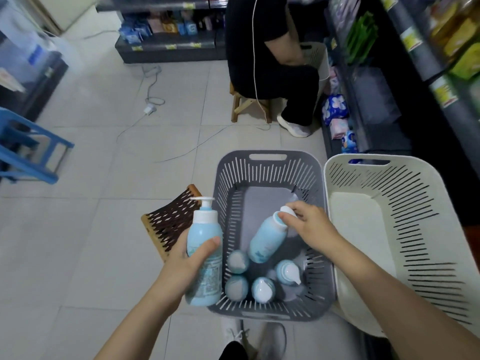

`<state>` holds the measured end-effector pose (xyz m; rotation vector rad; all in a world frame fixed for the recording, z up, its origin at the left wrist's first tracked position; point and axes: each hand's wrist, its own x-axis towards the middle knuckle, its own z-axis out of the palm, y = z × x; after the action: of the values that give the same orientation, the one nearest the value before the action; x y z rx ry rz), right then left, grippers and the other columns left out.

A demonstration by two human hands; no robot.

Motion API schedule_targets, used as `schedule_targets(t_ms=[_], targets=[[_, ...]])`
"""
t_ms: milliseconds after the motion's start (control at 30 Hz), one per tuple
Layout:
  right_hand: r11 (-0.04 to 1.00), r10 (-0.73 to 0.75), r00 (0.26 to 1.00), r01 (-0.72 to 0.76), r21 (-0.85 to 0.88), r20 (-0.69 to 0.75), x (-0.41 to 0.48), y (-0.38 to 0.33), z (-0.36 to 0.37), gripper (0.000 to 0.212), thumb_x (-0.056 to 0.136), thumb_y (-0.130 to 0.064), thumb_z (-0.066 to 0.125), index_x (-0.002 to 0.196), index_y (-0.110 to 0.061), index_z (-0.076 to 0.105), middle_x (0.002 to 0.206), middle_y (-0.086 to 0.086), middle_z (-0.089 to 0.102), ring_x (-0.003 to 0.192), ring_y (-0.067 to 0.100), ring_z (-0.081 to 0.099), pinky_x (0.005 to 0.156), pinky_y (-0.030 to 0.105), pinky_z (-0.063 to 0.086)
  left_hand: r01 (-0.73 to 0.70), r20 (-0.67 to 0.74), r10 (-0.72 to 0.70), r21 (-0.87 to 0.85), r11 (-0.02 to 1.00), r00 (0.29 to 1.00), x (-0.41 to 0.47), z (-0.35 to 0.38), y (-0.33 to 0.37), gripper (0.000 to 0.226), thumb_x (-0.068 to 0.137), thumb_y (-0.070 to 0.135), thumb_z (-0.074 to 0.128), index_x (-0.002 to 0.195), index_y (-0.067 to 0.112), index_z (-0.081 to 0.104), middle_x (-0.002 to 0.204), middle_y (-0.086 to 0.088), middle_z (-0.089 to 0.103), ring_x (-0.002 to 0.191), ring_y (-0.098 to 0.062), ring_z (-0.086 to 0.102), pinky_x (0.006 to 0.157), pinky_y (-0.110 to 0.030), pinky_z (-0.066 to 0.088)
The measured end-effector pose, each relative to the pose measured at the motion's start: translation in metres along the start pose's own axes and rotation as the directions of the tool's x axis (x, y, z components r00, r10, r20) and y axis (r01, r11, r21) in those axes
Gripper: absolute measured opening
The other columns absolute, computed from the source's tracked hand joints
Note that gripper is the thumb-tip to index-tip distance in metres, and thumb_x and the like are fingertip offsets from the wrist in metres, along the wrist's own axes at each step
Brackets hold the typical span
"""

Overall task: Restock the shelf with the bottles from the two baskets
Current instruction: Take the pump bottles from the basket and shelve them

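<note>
A grey slotted basket (270, 165) stands on the floor in front of me. Several light-blue pump bottles stand upright at its near end (262, 289). My left hand (189, 258) is wrapped around one upright light-blue pump bottle (205, 245), held just outside the basket's left wall. My right hand (309, 224) reaches into the basket and grips the white pump top of a second, tilted bottle (267, 240). To the right sits a cream basket (415, 193), and no bottles show inside it. The dark shelf (384, 105) runs along the right.
A small woven stool (168, 224) stands left of the grey basket. A person in black sits on a wooden stool (246, 105) ahead beside the shelf. A blue stool (28, 146) is at the left. White cables (150, 105) trail across the tiled floor.
</note>
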<state>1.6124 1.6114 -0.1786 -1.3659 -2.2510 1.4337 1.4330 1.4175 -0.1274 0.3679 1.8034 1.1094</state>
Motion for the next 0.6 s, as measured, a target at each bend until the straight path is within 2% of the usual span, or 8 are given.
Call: schedule_targets(t_ms=[100,167,200,267,300,400,500,600], targets=[[0.973,-0.004,0.999,0.015,0.229,-0.050,-0.014,-0.036,-0.040,0.002,0.089,-0.021,0.061,0.088,-0.021,0.063,0.087,0.001,0.068,0.083,0.018,0.064,0.075,0.034,0.055,-0.005,0.069,0.002,0.053,0.999,0.998,-0.015,0.013,0.026,0.063,0.057,0.057,0.071,0.109,0.023,0.059,0.100,-0.009,0.070,0.090,-0.027,0.069,0.083,-0.051,0.055],[0.930,0.016,0.996,0.017,0.368,-0.086,-0.029,-0.060,-0.066,0.010,0.092,-0.017,0.057,0.084,-0.018,0.063,0.077,-0.001,0.064,0.070,0.011,0.060,0.065,0.025,0.055,0.016,0.135,-0.018,0.019,1.000,0.991,-0.025,0.023,0.047,0.055,0.066,0.047,0.075,0.107,0.014,0.059,0.092,-0.014,0.070,0.078,-0.026,0.069,0.072,-0.043,0.057],[0.903,0.037,0.993,0.014,0.429,-0.110,-0.037,-0.070,-0.079,0.012,0.093,-0.017,0.055,0.083,-0.016,0.063,0.075,-0.001,0.062,0.066,0.008,0.059,0.064,0.025,0.055,0.054,0.183,-0.048,-0.027,0.998,0.982,-0.030,0.027,0.056,0.050,0.073,0.040,0.073,0.109,0.010,0.057,0.090,-0.018,0.068,0.074,-0.027,0.067,0.066,-0.041,0.057],[0.856,0.104,0.982,-0.007,0.517,-0.158,-0.054,-0.087,-0.102,0.016,0.094,-0.020,0.053,0.087,-0.009,0.062,0.075,0.002,0.060,0.060,0.008,0.058,0.063,0.030,0.056,0.141,0.276,-0.107,-0.107,0.984,0.955,-0.037,0.035,0.075,0.052,0.076,0.035,0.065,0.116,0.004,0.053,0.100,-0.031,0.064,0.080,-0.034,0.064,0.069,-0.046,0.057],[0.833,0.136,0.974,-0.014,0.553,-0.179,-0.063,-0.094,-0.112,0.020,0.095,-0.023,0.052,0.092,-0.005,0.061,0.077,0.006,0.058,0.060,0.011,0.057,0.061,0.031,0.056,0.167,0.316,-0.121,-0.124,0.978,0.941,-0.039,0.038,0.083,0.055,0.075,0.035,0.063,0.118,0.003,0.053,0.102,-0.033,0.063,0.083,-0.035,0.064,0.072,-0.049,0.056],[0.780,0.213,0.948,-0.020,0.625,-0.235,-0.090,-0.108,-0.139,0.026,0.096,-0.032,0.050,0.097,-0.007,0.059,0.078,0.008,0.057,0.055,0.012,0.056,0.060,0.032,0.054,0.211,0.402,-0.130,-0.165,0.963,0.906,-0.047,0.052,0.105,0.059,0.072,0.038,0.063,0.118,0.002,0.055,0.090,-0.022,0.069,0.081,-0.034,0.067,0.075,-0.048,0.054],[0.748,0.275,0.905,0.011,0.663,-0.325,-0.121,-0.116,-0.157,0.026,0.096,-0.033,0.050,0.094,-0.009,0.060,0.074,0.002,0.060,0.051,0.004,0.058,0.056,0.030,0.054,0.257,0.498,-0.135,-0.186,0.948,0.857,-0.056,0.071,0.125,0.063,0.070,0.039,0.064,0.120,0.001,0.057,0.103,-0.025,0.067,0.085,-0.036,0.067,0.082,-0.053,0.054],[0.731,0.355,0.819,0.058,0.680,-0.451,-0.154,-0.124,-0.167,0.025,0.093,-0.034,0.054,0.084,-0.012,0.061,0.075,0.000,0.060,0.063,0.010,0.057,0.060,0.033,0.054,0.263,0.626,-0.123,-0.136,0.955,0.770,-0.070,0.092,0.146,0.059,0.073,0.041,0.060,0.117,0.001,0.059,0.101,-0.023,0.070,0.081,-0.033,0.070,0.072,-0.046,0.058]])
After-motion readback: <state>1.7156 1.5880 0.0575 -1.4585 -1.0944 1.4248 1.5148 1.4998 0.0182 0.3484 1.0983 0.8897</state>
